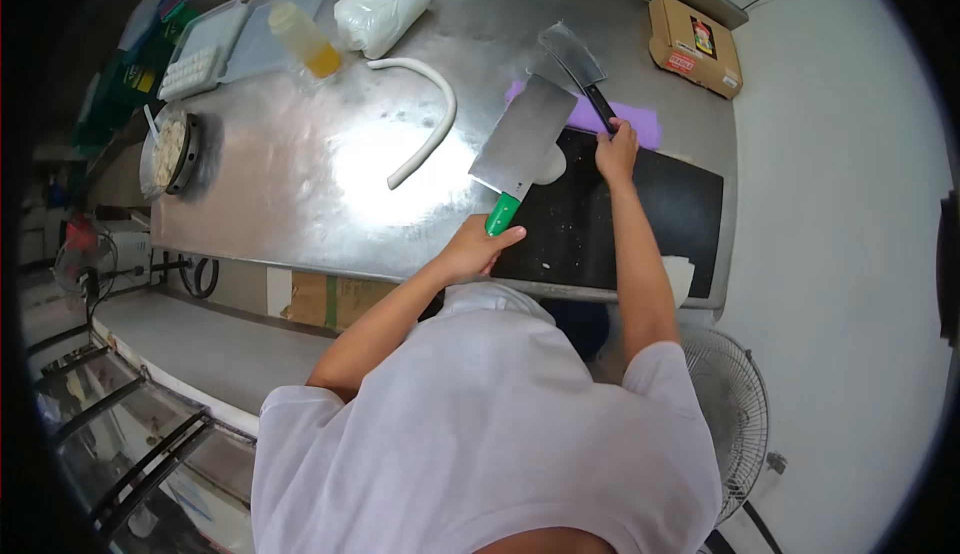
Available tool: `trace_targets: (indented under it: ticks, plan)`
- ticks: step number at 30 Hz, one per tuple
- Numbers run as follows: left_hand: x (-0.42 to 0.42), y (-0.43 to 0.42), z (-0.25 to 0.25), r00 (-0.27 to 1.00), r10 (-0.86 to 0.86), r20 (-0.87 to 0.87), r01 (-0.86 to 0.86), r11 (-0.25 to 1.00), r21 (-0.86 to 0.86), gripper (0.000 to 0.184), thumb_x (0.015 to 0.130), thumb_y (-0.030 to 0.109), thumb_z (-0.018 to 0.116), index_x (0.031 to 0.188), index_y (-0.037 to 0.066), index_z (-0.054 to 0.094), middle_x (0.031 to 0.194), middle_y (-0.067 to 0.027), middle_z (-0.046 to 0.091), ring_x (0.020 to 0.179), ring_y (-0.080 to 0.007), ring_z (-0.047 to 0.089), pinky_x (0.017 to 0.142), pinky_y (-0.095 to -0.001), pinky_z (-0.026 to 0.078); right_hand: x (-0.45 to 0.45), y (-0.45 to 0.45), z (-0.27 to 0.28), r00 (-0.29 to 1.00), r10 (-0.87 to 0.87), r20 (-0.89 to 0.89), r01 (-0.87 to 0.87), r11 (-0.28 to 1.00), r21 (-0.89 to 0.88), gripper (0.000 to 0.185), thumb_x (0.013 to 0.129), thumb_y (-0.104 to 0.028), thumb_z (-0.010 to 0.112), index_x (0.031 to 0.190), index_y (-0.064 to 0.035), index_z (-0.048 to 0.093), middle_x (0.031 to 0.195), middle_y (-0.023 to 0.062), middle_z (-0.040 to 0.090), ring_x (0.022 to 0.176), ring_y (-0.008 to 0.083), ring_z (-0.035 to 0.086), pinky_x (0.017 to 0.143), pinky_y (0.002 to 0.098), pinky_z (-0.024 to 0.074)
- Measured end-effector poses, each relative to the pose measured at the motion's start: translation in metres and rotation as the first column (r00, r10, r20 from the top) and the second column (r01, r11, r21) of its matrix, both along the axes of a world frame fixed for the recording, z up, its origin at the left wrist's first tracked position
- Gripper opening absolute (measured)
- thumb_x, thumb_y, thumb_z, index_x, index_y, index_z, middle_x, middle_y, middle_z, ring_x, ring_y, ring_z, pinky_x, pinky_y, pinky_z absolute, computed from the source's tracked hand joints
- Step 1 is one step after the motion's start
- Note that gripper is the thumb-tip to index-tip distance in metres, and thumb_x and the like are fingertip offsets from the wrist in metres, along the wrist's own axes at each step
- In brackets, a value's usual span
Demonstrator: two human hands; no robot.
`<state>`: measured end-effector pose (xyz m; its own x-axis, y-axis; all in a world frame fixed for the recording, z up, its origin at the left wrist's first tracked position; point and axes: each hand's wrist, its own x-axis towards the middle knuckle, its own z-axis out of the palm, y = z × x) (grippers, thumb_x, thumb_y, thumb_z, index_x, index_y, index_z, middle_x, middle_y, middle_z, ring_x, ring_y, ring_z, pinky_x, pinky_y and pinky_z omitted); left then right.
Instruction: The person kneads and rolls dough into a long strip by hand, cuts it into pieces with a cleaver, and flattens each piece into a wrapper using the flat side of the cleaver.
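Stainless steel tops the long worktop [280,204], and a black cutting board [660,214] lies at its four o'clock. Reading from the board's middle, I see a pale rope of dough [450,109] at ten o'clock, a squeeze bottle [310,44] of yellow liquid farther out that way, and a cardboard box [695,49] at one. The left hand [475,249] wraps its fingers round a green-handled cleaver [525,139], blade toward one o'clock, partly hiding a white round piece [552,166]. The right hand's [617,151] fingers grip a black-handled cleaver [580,62], blade toward eleven, its handle crossing over a purple cloth [640,124]
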<state>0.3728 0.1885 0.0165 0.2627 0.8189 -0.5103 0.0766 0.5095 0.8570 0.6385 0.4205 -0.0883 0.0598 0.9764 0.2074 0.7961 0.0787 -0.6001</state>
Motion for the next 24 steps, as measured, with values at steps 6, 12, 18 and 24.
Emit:
trace_targets:
  ticks: [6,12,18,24]
  plan:
    - [-0.003,0.04,0.002,0.993,0.04,-0.11,-0.038,0.999,0.024,0.049,0.1,0.042,0.068,0.069,0.008,0.052,0.05,-0.0018,0.051,0.04,-0.0123,0.05,0.04,-0.0297,0.039,-0.003,0.066,0.021,0.907,0.11,0.406,0.025,0.949,-0.313,0.056,0.079,-0.012,0.076,0.129,0.0033,0.054,0.127,0.025,0.06,0.121,0.0433,0.06,0.102,0.0501,0.0505]
    - [-0.008,0.077,-0.009,0.964,0.013,-0.267,0.0,0.999,0.048,0.046,0.099,0.043,0.07,0.076,0.005,0.059,0.051,-0.0029,0.053,0.041,-0.0129,0.053,0.041,-0.0307,0.041,-0.017,0.091,0.047,0.908,0.111,0.404,0.079,0.902,-0.425,0.051,0.092,-0.034,0.067,0.126,0.0027,0.057,0.116,0.0283,0.069,0.111,0.0454,0.067,0.095,0.0521,0.0527]
    - [-0.018,0.12,-0.018,0.88,-0.012,-0.475,0.111,0.978,0.179,0.054,0.099,0.048,0.067,0.079,-0.003,0.064,0.059,-0.0156,0.062,0.053,-0.0269,0.066,0.056,-0.0419,0.051,-0.016,0.02,0.065,0.901,0.334,-0.277,-0.414,0.852,-0.32,0.052,0.098,-0.048,0.061,0.113,0.0015,0.066,0.114,0.0289,0.069,0.109,0.0476,0.064,0.091,0.052,0.0492]
    - [-0.02,0.128,-0.025,0.797,0.046,-0.602,0.135,0.958,0.253,0.057,0.096,0.048,0.068,0.085,-0.008,0.069,0.074,-0.0291,0.067,0.074,-0.0451,0.069,0.07,-0.0514,0.052,0.003,0.004,0.095,0.873,0.482,-0.07,-0.473,0.806,-0.356,0.046,0.099,-0.047,0.062,0.113,-0.0035,0.064,0.104,0.0286,0.069,0.101,0.0513,0.062,0.088,0.0526,0.0494]
